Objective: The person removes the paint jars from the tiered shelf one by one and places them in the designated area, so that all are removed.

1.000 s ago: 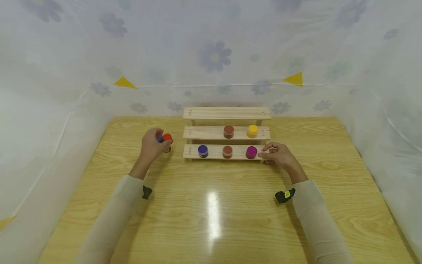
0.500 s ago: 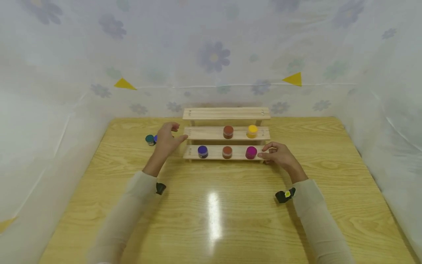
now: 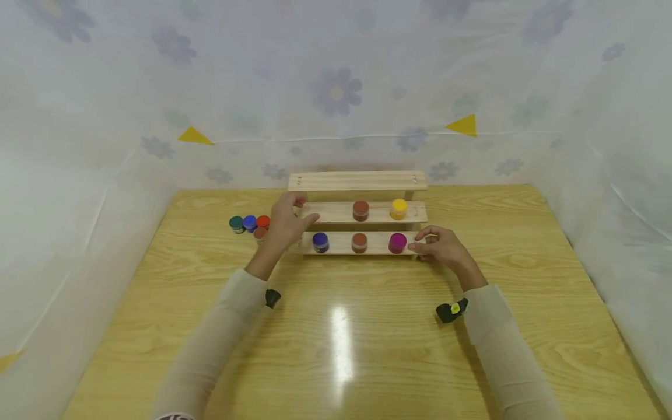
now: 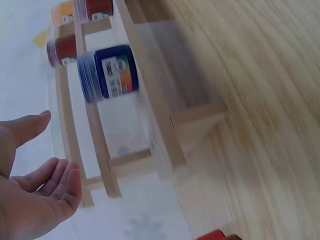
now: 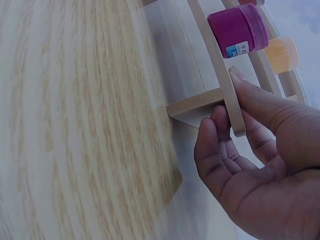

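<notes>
A three-tier wooden display rack (image 3: 357,181) stands at the back of the table. Its bottom shelf bears a dark blue paint jar (image 3: 321,242), a brown jar (image 3: 359,242) and a magenta jar (image 3: 397,243); on the middle shelf are another brown jar (image 3: 360,211) and a yellow jar (image 3: 398,209). My left hand (image 3: 286,224) is at the rack's left end, thumb and fingers spread apart, holding nothing. In the right wrist view, my right hand (image 5: 265,155) grips the end of the bottom shelf, thumb above and fingers below, beside the magenta jar.
Left of the rack, a green jar (image 3: 237,224), a blue jar (image 3: 249,223), a red jar (image 3: 262,222) and a brownish-red jar (image 3: 259,235) cluster on the wooden table (image 3: 388,338). A flowered curtain (image 3: 336,64) hangs behind the rack.
My left hand has left the loose jars and moved right to the rack's left end, uncovering the cluster. The right hand stays on the bottom shelf's right end.
</notes>
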Available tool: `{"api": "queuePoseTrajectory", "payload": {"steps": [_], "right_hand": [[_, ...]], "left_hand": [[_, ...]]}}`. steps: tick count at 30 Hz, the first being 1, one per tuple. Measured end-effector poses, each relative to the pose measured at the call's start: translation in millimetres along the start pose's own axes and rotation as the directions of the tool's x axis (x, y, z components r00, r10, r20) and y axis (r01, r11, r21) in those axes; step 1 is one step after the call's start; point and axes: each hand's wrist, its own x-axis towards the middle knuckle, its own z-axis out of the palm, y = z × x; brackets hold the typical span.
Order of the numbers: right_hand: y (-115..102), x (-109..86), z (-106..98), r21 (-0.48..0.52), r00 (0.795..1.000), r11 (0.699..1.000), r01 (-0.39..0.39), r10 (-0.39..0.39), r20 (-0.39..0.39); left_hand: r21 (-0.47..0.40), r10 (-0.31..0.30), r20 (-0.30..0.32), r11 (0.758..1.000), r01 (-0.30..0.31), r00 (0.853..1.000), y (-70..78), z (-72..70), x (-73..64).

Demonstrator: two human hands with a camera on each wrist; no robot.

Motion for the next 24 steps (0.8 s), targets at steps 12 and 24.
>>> {"api": "queuePoseTrajectory", "payload": {"steps": [12,24], "right_hand": [[-2.5,-1.3,1.0,0.000,1.000,1.000,-0.001,0.001,-0.003],[-1.4,-1.6,1.4,0.016,1.000,1.000,-0.022,0.023,-0.016]], "left_hand": [[0.003,0.061,-0.035,0.998,-0.061,0.998,22.7,19.8,1.5],[-0.038,0.088,-0.021,0.995,-0.088,0.996,28.9,34.8,8.9]]}}
